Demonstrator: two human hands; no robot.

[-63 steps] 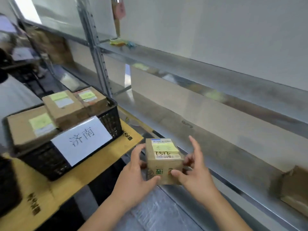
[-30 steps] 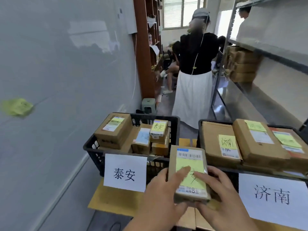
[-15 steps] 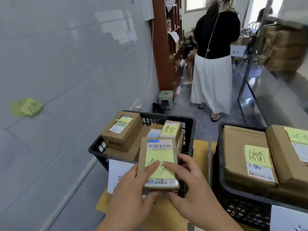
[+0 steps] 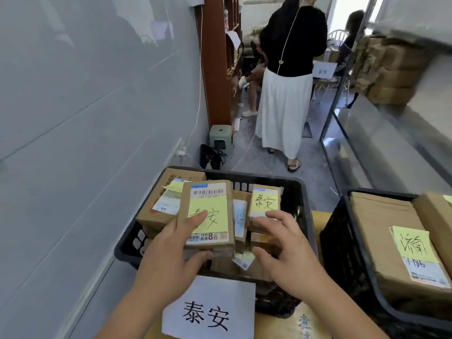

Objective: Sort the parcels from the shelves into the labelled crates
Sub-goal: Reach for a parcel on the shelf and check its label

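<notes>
Head view: left hand [image 4: 168, 255] grips parcel [image 4: 208, 214]; right hand [image 4: 288, 250] spread, empty.

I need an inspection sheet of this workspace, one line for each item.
Surface: yellow table under both crates.
Job's things: parcel over black crate labelled 泰安; second crate holds larger boxes.
Clutter: green stool, black bag on floor.
Grippers: left hand grips the parcel; right hand open beside it.
Cables: white cable down the wall.
Surroundings: person in white skirt, metal shelves at right.
</notes>
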